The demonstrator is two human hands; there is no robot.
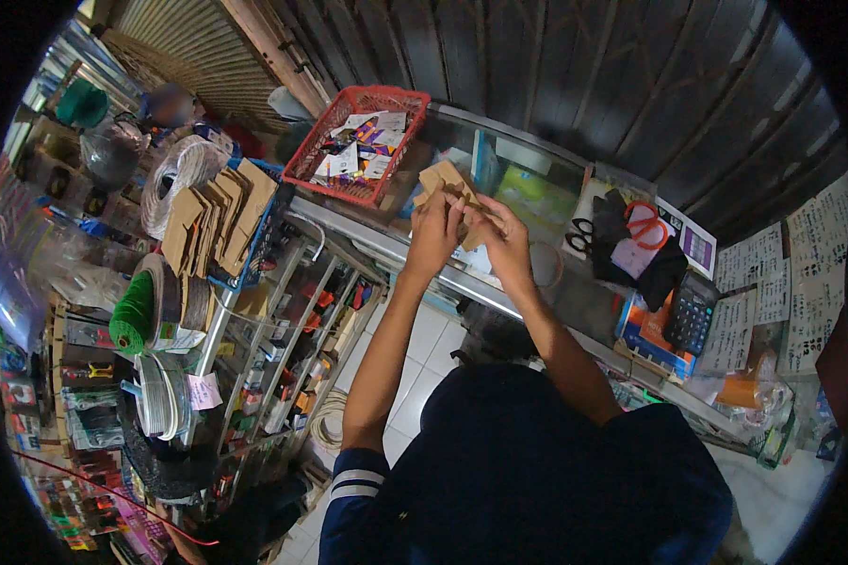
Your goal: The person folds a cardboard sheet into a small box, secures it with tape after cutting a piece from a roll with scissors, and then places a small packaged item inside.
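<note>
Above the glass-topped counter, both of my hands are closed on a small folded piece of brown cardboard. My left hand grips its near left side, fingertips pressed together near the middle. On the right side, my right hand pinches it with bent fingers. The cardboard's upper end sticks out past my left fingers, while its lower part is mostly covered. Just left of my hands stands a red plastic basket holding several small printed packets and cards.
Flat brown cardboard pieces stand in a blue basket at left, near green twine and white cable coils. At right lie black-handled scissors, red-handled scissors and a calculator. A folding metal gate rises behind.
</note>
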